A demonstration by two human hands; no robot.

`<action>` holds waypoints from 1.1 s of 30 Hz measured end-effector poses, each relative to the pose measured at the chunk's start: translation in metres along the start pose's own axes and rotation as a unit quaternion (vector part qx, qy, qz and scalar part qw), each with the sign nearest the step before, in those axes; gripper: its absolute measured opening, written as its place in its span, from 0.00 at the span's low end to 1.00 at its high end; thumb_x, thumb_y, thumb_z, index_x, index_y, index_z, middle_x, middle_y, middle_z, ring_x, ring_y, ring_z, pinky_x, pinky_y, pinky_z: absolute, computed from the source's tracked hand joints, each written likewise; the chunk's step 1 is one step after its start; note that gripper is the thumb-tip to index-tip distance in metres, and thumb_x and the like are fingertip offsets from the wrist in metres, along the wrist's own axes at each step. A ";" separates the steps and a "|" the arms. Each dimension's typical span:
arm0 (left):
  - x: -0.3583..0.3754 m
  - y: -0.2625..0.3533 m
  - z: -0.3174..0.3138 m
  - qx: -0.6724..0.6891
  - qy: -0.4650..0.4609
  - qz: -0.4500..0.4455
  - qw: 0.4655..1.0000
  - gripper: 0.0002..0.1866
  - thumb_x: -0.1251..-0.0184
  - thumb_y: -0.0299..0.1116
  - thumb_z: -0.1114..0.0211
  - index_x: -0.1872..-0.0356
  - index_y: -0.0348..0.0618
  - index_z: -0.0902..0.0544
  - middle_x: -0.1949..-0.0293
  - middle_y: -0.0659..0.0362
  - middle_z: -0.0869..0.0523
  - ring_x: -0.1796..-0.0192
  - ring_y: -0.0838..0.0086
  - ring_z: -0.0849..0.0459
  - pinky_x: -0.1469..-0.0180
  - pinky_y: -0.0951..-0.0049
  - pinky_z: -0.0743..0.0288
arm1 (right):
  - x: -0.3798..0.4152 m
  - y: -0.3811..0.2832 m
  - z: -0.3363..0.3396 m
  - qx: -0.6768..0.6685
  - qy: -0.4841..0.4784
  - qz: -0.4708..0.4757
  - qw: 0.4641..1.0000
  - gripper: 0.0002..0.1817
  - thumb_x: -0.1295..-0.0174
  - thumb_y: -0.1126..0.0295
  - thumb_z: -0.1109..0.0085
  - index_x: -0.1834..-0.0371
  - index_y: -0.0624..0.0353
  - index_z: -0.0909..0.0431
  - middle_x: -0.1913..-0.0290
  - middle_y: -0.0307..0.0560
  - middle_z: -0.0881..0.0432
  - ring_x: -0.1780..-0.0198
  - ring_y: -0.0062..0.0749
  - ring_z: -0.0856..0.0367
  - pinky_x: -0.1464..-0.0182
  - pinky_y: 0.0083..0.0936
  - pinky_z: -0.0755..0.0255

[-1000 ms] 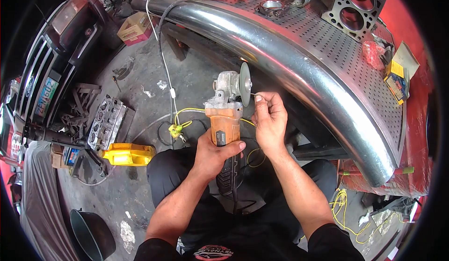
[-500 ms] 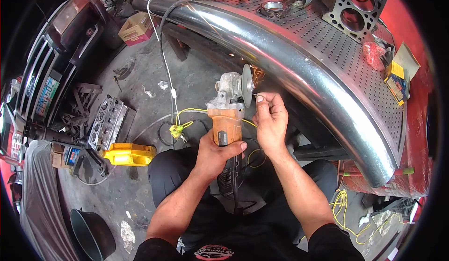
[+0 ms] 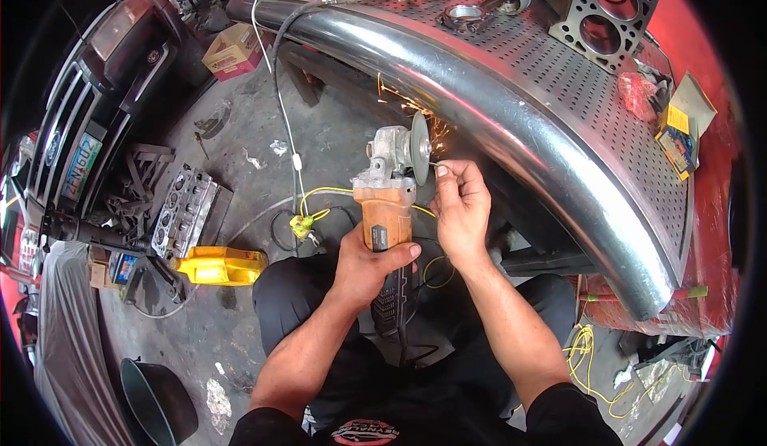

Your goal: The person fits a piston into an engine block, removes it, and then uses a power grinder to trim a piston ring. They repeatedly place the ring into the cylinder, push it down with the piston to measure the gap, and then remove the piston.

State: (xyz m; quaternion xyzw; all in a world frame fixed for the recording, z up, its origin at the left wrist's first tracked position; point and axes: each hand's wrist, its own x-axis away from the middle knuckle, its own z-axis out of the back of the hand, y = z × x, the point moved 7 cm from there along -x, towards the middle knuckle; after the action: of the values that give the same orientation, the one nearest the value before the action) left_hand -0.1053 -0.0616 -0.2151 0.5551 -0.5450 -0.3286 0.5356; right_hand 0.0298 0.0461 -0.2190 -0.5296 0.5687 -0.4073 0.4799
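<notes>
My left hand (image 3: 371,266) is wrapped round the orange body of an angle grinder (image 3: 387,206), thumb across its front. The grinder stands upright with its disc (image 3: 420,149) at the top, facing right. Orange sparks (image 3: 435,130) fly up and away from the disc. Just right of the disc, my right hand (image 3: 462,206) is closed in a pinch between thumb and forefinger. A small thin metal piece (image 3: 435,164) pokes out of the pinch and meets the disc's edge; most of it is hidden by the fingers.
A metal bench with a rounded shiny edge (image 3: 511,99) runs across in front, carrying a piston and rod (image 3: 487,7) and an engine block (image 3: 603,27). On the floor at left lie a cylinder head (image 3: 185,206), a yellow container (image 3: 220,265) and a black bucket (image 3: 156,402). Cables (image 3: 288,126) cross the floor.
Sparks have grown and now spread further up and left from the disc. Both hands and the grinder have stayed almost in place.
</notes>
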 end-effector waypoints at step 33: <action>0.004 0.027 0.019 0.065 0.005 -0.058 0.996 0.16 0.40 0.26 0.25 0.54 0.33 0.19 0.65 0.55 0.13 0.68 0.69 0.11 0.63 0.69 0.16 | 0.005 0.006 -0.001 -0.105 -0.031 -0.057 0.992 0.06 0.22 0.69 0.45 0.55 0.60 0.24 0.71 0.34 0.28 0.76 0.15 0.35 0.72 0.20 0.33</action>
State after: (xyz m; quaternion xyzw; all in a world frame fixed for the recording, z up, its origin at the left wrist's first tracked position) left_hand -0.1294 -0.0659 -0.1929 0.6211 -0.5295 -0.3203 0.4808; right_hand 0.0277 0.0420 -0.2247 -0.6213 0.5620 -0.3553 0.4146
